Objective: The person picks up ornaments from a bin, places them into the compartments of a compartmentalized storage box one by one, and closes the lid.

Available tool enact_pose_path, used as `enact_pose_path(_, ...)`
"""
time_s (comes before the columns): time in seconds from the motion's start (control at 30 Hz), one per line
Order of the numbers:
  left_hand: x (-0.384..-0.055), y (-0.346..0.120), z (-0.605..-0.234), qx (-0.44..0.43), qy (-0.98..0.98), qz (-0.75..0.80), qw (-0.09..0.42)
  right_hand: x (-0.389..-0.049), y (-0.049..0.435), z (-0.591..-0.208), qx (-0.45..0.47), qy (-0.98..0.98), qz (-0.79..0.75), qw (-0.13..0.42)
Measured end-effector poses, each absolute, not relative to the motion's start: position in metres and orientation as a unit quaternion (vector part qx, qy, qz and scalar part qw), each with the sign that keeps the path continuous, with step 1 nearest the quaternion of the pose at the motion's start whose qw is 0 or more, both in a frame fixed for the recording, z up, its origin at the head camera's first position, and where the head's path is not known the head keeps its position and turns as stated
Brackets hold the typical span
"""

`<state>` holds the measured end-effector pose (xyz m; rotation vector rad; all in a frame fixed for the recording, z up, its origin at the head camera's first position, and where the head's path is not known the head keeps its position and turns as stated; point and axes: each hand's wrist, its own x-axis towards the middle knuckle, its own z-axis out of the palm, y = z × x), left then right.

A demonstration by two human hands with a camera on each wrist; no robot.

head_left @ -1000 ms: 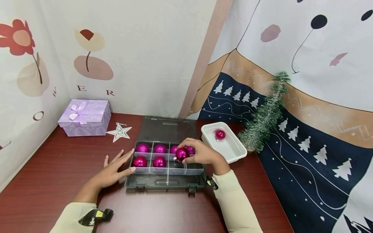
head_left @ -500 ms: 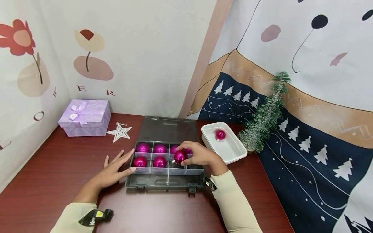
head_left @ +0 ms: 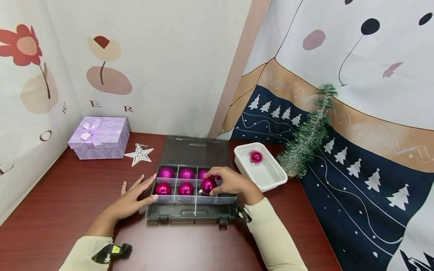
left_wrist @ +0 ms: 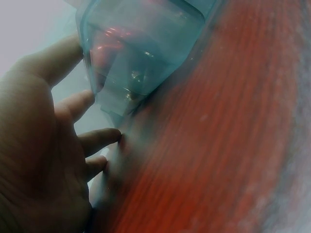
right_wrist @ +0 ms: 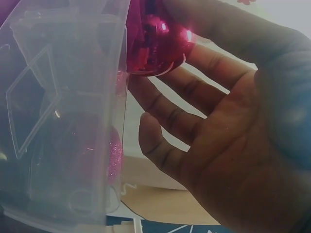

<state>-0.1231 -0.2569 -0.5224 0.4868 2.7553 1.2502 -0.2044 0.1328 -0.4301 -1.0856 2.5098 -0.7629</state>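
A shiny magenta Christmas ball (head_left: 208, 185) is pinched between the thumb and fingers of my right hand (head_left: 234, 181), at the third front compartment of a divided plastic box (head_left: 217, 200). In the right wrist view the same ball (right_wrist: 158, 41) shows at the box's clear wall. Glittery balls (head_left: 186, 173) fill the back row, partly hidden by the right hand. Two shiny balls (head_left: 163, 188) lie in the front row at left. My left hand (head_left: 130, 201), fingers spread and fairly straight, touches the box's left side; the left wrist view shows its fingertips there.
A white tray (head_left: 271, 183) with one shiny magenta ball (head_left: 255, 157) stands right of the box. Behind it leans a small frosted tree (head_left: 306, 137). The box's dark lid (head_left: 194, 150) lies back. A white star (head_left: 139, 154) and a lilac gift box (head_left: 100, 139) sit at left.
My right hand has lowered the ball slightly and moved it a little left, from above the divider to the third front compartment. The left hand has stayed in place.
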Motion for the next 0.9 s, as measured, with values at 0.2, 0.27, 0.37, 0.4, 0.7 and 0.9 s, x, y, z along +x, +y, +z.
enact_pose_path(0.2,-0.1236,-0.258,-0.5239,0.159,0.898,0.408,0.038,-0.2056,0.1329,-0.4317,-0.382,0.875,-0.258,0.147)
enact_pose_path(0.27,-0.1237,-0.2579,-0.5238,0.159,0.898,0.407,0.037,-0.2058,0.1323,-0.4318,-0.381,0.876,-0.257,0.148)
enact_pose_path(0.37,-0.1234,-0.2574,-0.5228,0.161,0.898,0.408,0.035,-0.2058,0.1314,-0.4318,-0.377,0.877,-0.257,0.152)
enact_pose_path(0.4,-0.1232,-0.2571,-0.5225,0.16,0.898,0.408,0.035,-0.2057,0.1312,-0.4317,-0.376,0.877,-0.257,0.154)
enact_pose_path(0.7,-0.1223,-0.2572,-0.5222,0.154,0.901,0.402,0.042,-0.2062,0.1314,-0.4328,-0.364,0.879,-0.261,0.164)
enact_pose_path(0.9,-0.1224,-0.2566,-0.5219,0.156,0.899,0.406,0.041,-0.2054,0.1351,-0.4311,-0.355,0.877,-0.279,0.165)
